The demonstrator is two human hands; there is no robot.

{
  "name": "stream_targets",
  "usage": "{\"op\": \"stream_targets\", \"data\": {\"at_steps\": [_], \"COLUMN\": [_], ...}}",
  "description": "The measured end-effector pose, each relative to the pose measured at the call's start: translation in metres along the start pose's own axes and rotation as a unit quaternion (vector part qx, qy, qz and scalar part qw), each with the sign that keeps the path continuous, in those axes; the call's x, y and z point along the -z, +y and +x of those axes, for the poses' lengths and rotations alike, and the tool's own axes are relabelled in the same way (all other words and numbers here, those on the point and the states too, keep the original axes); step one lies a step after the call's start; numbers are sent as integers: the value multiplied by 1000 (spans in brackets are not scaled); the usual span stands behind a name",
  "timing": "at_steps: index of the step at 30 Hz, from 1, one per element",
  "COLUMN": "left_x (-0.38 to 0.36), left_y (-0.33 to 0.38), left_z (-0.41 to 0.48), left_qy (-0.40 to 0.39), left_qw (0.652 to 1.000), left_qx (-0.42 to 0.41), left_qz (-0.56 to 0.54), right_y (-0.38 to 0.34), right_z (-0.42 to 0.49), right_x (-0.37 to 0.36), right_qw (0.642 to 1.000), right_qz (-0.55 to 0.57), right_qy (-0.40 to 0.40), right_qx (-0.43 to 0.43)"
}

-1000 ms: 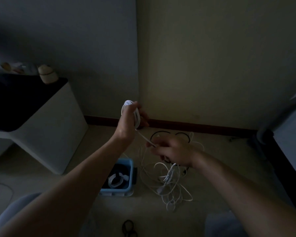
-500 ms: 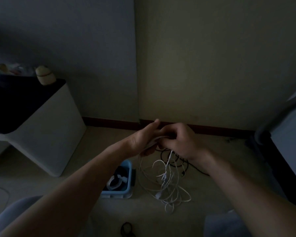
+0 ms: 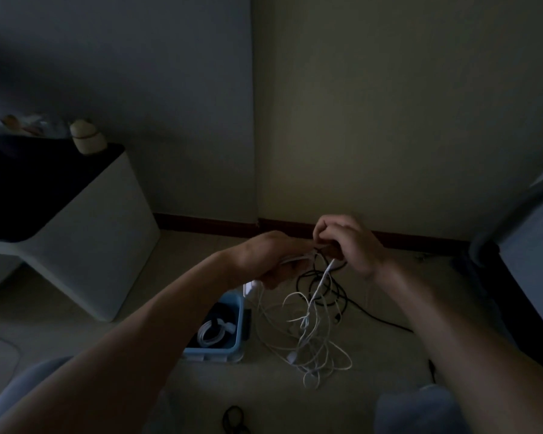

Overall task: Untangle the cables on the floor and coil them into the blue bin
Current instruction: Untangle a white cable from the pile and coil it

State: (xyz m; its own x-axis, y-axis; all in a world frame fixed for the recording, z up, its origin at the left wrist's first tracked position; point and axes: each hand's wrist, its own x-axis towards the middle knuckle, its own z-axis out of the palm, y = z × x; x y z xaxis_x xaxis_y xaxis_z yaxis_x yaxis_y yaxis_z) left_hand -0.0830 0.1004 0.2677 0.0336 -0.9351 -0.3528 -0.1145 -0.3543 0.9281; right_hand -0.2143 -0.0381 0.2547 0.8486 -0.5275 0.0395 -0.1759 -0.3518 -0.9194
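On the floor (image 3: 185, 267), right of the blue bin (image 3: 237, 311), the white cable (image 3: 311, 349) was piled, its strand drawn upward, gripped by the left hand (image 3: 273, 261), pinched by the right hand (image 3: 348, 245); the left hand was held lower than a second before.
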Motion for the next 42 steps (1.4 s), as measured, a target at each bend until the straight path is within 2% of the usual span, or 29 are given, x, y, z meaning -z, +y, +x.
{"op": "stream_targets", "data": {"at_steps": [4, 8, 12, 16, 20, 24, 28, 32, 36, 39, 42], "left_x": [9, 20, 28, 30, 32, 34, 38, 32, 29, 28, 23], "left_y": [-1, 0, -4, -8, -11, -10, -12, -3, 3, 3, -2], "left_z": [-3, -5, -4, -2, -1, 0, 0, -1, -2, -1, 1], "left_qy": [-56, -95, -30, 46, 113, 164, 213, 262, 298, 330, 370], "left_qw": [988, 939, 895, 860, 848, 825, 822, 819, 839, 863, 882], "left_qx": [-33, -68, -125, -150, -153, -162, -161, -155, -167, -181, -196], "left_qz": [-140, -323, -427, -486, -494, -515, -503, -487, -424, -336, -218], "right_y": [10, 26, 38, 34, 29, 23, 17, 16, 17, 15, 12], "right_z": [0, 1, 3, -5, -7, -13, -16, -17, -17, -17, -18], "right_x": [5, 4, -8, -21, -29, -35, -40, -35, -36, -38, -40], "right_qw": [990, 982, 968, 974, 974, 957, 960, 952, 958, 964, 972], "right_qz": [126, 147, 171, 91, 65, -7, -21, -12, -32, -48, -14], "right_qy": [-1, -18, -83, -145, -165, -243, -244, -263, -254, -240, -220], "right_qx": [-59, -119, -163, -145, -142, -157, -137, -158, -131, -103, -86]}}
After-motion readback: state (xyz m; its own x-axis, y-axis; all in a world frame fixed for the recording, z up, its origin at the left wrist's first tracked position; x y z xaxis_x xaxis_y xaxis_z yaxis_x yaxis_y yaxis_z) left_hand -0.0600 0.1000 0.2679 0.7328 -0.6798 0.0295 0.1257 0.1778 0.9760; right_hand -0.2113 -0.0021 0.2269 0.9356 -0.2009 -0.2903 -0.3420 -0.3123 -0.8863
